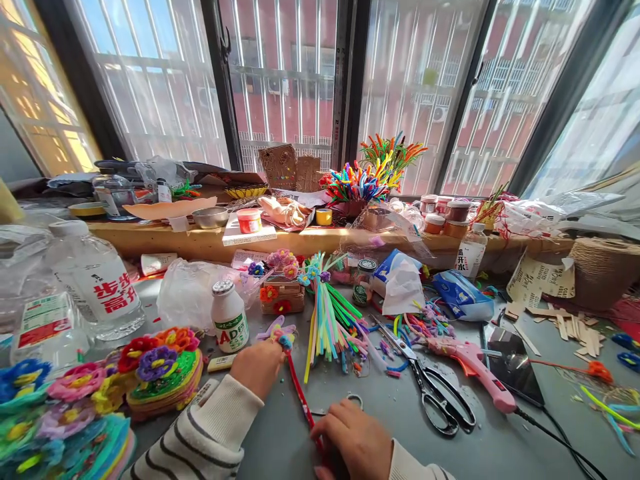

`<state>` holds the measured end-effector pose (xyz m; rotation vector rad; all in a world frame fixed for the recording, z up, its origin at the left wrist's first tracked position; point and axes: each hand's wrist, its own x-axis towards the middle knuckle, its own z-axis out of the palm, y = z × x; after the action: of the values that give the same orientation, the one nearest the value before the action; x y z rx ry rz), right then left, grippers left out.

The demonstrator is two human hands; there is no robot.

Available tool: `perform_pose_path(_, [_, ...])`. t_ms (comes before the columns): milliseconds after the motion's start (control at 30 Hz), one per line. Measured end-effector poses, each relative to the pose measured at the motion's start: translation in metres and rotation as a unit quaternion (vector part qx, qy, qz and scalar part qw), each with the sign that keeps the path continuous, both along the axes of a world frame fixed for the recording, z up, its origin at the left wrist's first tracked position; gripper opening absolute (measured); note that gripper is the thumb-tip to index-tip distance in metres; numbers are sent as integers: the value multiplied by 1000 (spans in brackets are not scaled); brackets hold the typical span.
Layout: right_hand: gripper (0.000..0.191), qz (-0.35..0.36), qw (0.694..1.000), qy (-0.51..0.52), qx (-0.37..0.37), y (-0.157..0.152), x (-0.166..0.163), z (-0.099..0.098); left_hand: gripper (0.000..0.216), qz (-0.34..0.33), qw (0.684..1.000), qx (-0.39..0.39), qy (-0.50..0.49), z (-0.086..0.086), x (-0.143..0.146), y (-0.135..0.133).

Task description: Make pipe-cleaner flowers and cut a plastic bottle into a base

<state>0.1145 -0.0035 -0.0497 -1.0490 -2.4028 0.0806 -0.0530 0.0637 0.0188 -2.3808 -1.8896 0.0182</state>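
My left hand (259, 368) is closed around the upper end of a pipe-cleaner flower (277, 332), with pale purple and yellow petals and a small blue piece showing past the fingers. From it a red stem (299, 390) slants down to my right hand (356, 440), whose fingers pinch its lower end. A small metal ring handle (355, 400) shows just behind my right hand; the rest of that tool is mostly hidden. To the left, finished-looking fuzzy flowers (159, 363) lie on a green round piece. A white AD bottle (229, 317) stands behind my left hand.
Large black-handled scissors (440, 400) and a pink glue gun (480, 377) with its cord lie at right. A bundle of pale sticks (327, 317) lies ahead. Water jugs (95, 287) stand at left, a phone (515, 367) at right. The wooden ledge (200, 248) holds many supplies.
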Motion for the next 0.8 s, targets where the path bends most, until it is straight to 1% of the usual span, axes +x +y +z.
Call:
perform_pose_path(100, [29, -14, 999, 8, -32, -4, -1, 6, 29, -11, 999, -38, 3, 0, 2, -1])
perform_pose_path(233, [33, -31, 997, 0, -68, -7, 3, 16, 35, -15, 999, -43, 13, 0, 1, 1])
perform_pose_path(367, [41, -16, 990, -24, -136, -7, 22, 31, 35, -17, 999, -31, 15, 1, -2, 3])
perform_pose_path(467, [39, -29, 982, -19, -187, -7, 40, 42, 31, -10, 999, -26, 21, 0, -3, 4])
perform_pose_path(600, [36, -43, 978, -10, -203, -7, 52, 45, 29, -1, 1000, -14, 27, -1, -2, 4])
perform_pose_path(667, [32, -55, 979, -6, -196, -5, 54, 42, 29, -33, 999, 11, 14, -2, -2, 4])
perform_pose_path(700, [30, -59, 980, -5, -191, -4, 54, 41, 29, -66, 997, 29, -5, -3, -1, 4])
perform_pose_path(767, [27, -66, 982, 0, -178, -1, 54, 38, 27, -159, 983, 62, -65, -6, 1, 1])
perform_pose_path(800, [25, -68, 983, 5, -171, 0, 54, 36, 26, -209, 970, 75, -101, -8, 2, -1])
